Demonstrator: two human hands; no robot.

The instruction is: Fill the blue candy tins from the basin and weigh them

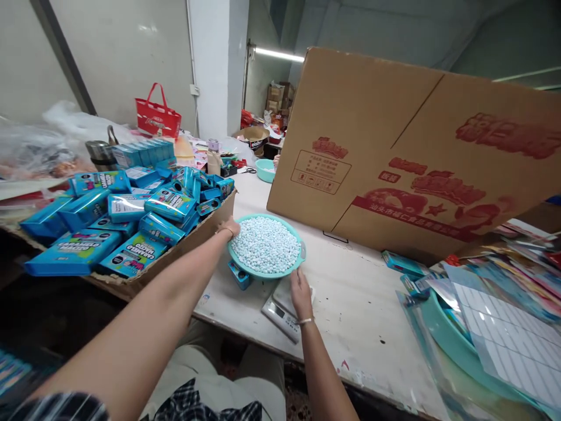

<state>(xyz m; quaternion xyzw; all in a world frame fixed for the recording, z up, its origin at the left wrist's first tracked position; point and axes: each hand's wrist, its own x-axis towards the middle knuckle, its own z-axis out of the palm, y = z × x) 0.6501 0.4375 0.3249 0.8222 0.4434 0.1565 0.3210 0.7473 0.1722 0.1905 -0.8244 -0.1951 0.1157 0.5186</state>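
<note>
A teal bowl heaped with small pale blue-white candies rests on a small digital scale near the table's front edge. My left hand grips the bowl's left rim, fingers curled over it. Just under the bowl's right rim, my right hand rests on the scale with its fingers together; I cannot see what they hold. A small blue box lies beneath the bowl's left side.
A shallow cardboard tray of several blue candy boxes fills the left. A big cardboard carton stands behind the bowl. Sticker sheets and a teal basin lie at right. A red basket and another teal bowl sit further back.
</note>
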